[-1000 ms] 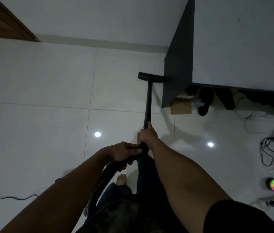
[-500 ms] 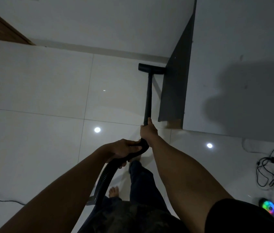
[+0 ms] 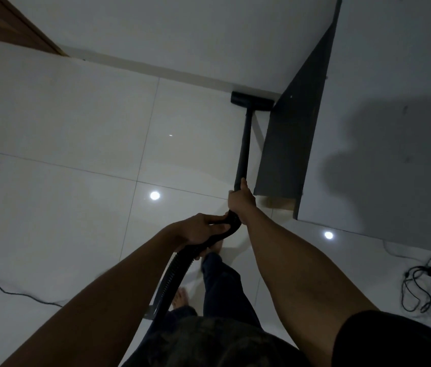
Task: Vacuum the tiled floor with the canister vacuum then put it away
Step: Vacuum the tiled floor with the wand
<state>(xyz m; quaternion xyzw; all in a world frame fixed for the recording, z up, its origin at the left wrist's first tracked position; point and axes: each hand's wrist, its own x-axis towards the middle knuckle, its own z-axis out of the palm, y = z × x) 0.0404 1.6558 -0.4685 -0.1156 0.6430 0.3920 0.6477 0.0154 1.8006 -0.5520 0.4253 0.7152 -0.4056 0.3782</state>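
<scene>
My right hand point(image 3: 241, 201) grips the wand point(image 3: 245, 144), left hand point(image 3: 203, 230) the hose handle point(image 3: 225, 229); nozzle point(image 3: 252, 102) lies straight up-frame.

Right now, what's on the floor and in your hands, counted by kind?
Vacuum wand with floor head: 1
Hose: 1
Hands on the vacuum: 2, left hand, right hand
Loose cables: 2, left cable, right cable bundle
Desk: 1
Total: 7
</scene>
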